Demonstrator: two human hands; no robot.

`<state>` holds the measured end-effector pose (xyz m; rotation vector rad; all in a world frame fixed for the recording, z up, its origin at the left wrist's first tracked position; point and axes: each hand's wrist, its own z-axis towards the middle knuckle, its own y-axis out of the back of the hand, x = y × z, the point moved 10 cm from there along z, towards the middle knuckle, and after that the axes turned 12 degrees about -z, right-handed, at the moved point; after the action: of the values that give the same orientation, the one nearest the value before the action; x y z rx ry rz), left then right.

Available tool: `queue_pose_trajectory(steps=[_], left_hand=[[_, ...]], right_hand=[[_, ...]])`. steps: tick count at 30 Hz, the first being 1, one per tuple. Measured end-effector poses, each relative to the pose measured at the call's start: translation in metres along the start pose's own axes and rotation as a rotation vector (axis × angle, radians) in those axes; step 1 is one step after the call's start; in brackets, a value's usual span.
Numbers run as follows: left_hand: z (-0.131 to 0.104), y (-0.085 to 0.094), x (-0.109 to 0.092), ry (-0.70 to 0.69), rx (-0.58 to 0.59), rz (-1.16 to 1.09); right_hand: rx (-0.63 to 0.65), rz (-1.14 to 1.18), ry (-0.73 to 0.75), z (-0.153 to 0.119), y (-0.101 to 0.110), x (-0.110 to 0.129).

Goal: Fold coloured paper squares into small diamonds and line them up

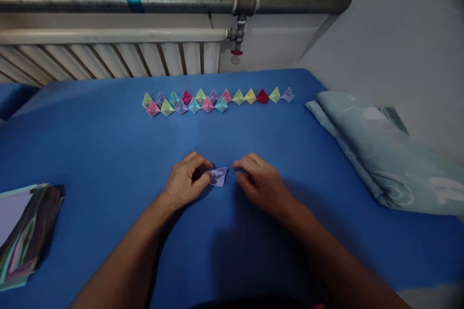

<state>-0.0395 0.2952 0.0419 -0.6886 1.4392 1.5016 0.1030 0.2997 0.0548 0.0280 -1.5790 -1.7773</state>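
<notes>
A small folded piece of purple paper (219, 176) is at the middle of the blue surface. My left hand (188, 178) pinches its left end between thumb and fingers. Just off the paper's right end is my right hand (260, 182), its thumb and curled fingertips slightly apart, with a narrow gap between them and the paper. No object shows in the right hand. Farther back, two rows of small folded paper boats (208, 104) in green, pink, purple, blue, yellow and red stand side by side.
A stack of coloured paper sheets (29, 236) lies at the left edge. On the right is a folded pale green blanket (380, 154). Behind the blue surface (108, 154) are a white radiator (108, 60), a metal pipe (188, 4) and a red-handled valve (237, 51).
</notes>
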Motion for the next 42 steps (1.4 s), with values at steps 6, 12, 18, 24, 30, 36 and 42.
queue_pose_trajectory(steps=[6, 12, 18, 24, 30, 36, 42], left_hand=[[0.001, -0.001, 0.009, 0.076, 0.000, 0.002], [-0.002, -0.002, 0.025, 0.200, -0.029, -0.087], [-0.006, -0.006, 0.033, 0.301, -0.030, -0.181], [-0.011, -0.018, 0.035, 0.383, 0.064, -0.338], [-0.007, -0.009, 0.030, 0.293, -0.039, -0.163], [-0.003, -0.015, 0.019, 0.179, -0.033, 0.028], [-0.001, -0.027, 0.012, 0.158, 0.028, 0.254]], right_hand=[[0.011, 0.000, -0.048, 0.001, -0.001, -0.002], [0.084, 0.094, -0.203, -0.004, -0.017, -0.011], [0.125, -0.006, -0.181, -0.002, -0.032, -0.003], [0.031, 0.041, -0.123, 0.002, -0.030, -0.005], [-0.007, 0.054, -0.144, 0.002, -0.024, -0.008], [0.060, -0.037, -0.138, 0.003, -0.032, -0.004], [0.085, -0.137, -0.136, 0.006, -0.037, -0.001]])
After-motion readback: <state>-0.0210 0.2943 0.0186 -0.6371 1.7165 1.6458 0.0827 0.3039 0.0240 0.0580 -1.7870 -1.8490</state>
